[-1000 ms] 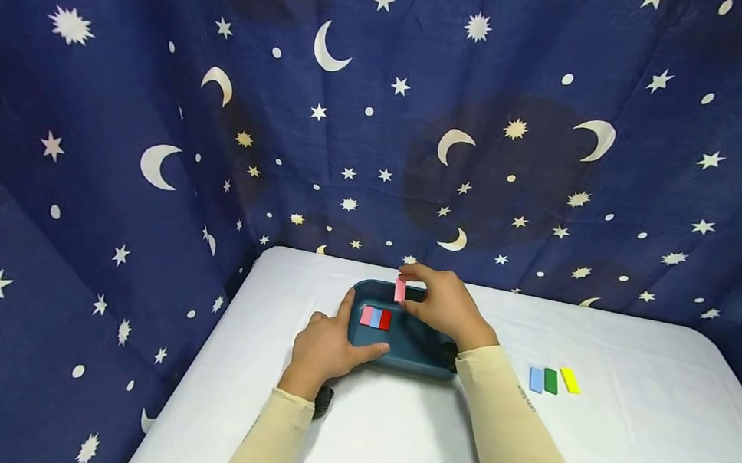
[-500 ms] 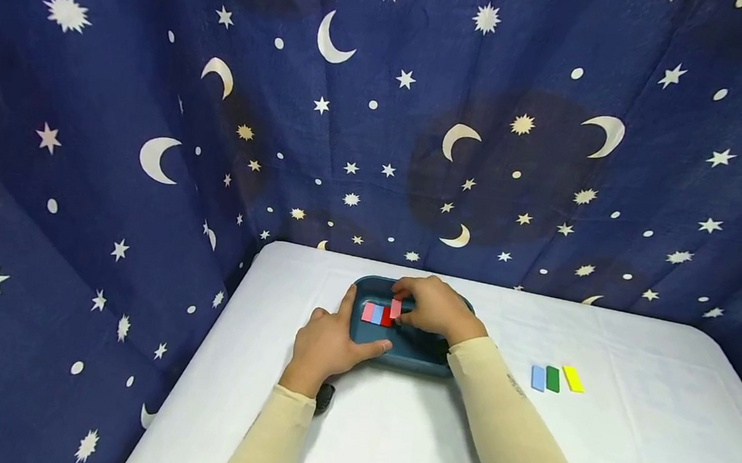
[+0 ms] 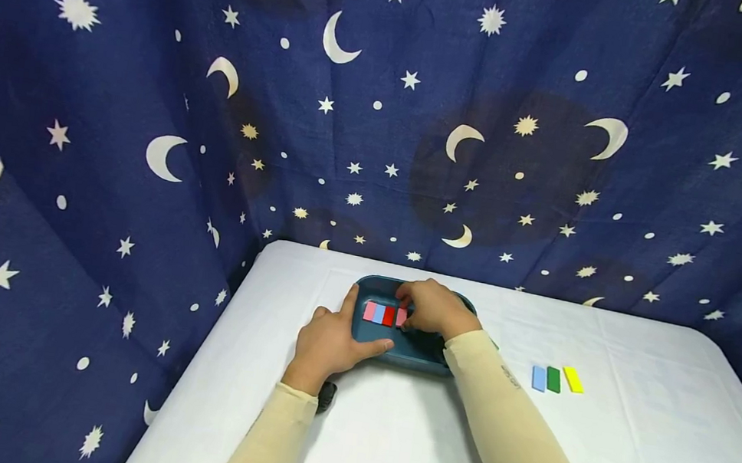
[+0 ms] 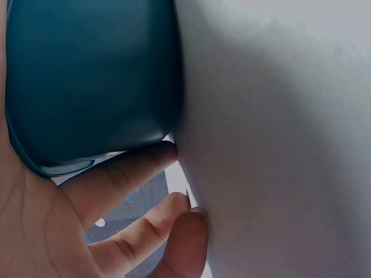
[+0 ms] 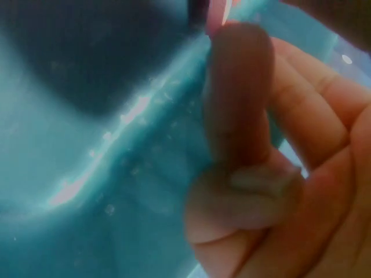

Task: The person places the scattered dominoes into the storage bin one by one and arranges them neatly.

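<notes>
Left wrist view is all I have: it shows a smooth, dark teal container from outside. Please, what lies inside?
Observer: A flat pink rectangle, a flat light-blue rectangle and a flat red rectangle lie in a row inside the teal container.
Operator: Where is the right hand?
Observer: The right hand, fingers inside the container, holds another flat pink rectangle.
Operator: Does anything lie beside the container?
Observer: Yes: a flat green rectangle lies to its right, between a light-blue one and a yellow one.

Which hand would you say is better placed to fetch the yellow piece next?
Probably the right hand, once free of its pink piece: it's nearer the yellow piece; the left hand touches the tray.
</notes>
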`<state>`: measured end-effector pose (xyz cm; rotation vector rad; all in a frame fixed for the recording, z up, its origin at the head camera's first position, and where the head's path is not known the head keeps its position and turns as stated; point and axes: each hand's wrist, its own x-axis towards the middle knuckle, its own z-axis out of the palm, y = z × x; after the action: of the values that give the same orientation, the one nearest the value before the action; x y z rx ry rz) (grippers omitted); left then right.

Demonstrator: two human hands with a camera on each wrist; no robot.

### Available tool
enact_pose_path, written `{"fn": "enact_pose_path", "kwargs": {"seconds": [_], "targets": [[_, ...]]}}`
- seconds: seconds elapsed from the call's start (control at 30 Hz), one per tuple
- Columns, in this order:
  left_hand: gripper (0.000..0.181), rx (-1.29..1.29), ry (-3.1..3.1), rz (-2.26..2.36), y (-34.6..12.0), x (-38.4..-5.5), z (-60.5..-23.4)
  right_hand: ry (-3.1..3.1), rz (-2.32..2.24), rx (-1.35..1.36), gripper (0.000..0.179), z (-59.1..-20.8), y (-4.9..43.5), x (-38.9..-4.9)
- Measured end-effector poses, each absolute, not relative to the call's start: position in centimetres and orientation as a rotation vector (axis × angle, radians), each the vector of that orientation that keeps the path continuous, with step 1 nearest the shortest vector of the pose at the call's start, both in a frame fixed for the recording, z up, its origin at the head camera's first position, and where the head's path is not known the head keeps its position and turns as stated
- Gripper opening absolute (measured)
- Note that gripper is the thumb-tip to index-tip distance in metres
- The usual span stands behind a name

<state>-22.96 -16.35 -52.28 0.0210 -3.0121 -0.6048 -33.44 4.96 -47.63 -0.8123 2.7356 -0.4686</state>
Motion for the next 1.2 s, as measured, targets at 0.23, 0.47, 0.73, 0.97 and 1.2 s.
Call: {"fn": "enact_pose_path", "kwargs": {"seconds": [0.23, 0.47, 0.73, 0.97, 1.2], "targets": [[0.138, 0.009, -3.008, -0.594, -16.6, -23.1, -52.4, 2.764, -0.394, -0.778, 0.058, -48.3, 4.4, -33.8], [0.135, 0.01, -3.009, -0.585, -16.5, -23.1, -52.1, 2.783, -0.386, -0.785, 0.058, -48.6, 4.1, -34.1], [0.136, 0.014, -3.024, -0.579, -16.4, -22.8, -52.1, 2.79, -0.386, -0.799, 0.056, -48.6, 4.0, -33.7], [0.134, -0.003, -3.012, -0.599, -16.3, -22.8, -52.0, 2.8, -0.385, -0.783, 0.057, -48.4, 4.2, -33.3], [0.132, 0.002, -3.007, -0.6, -16.5, -22.7, -52.1, 2.785, -0.394, -0.796, 0.059, -47.8, 4.4, -33.1]]}}
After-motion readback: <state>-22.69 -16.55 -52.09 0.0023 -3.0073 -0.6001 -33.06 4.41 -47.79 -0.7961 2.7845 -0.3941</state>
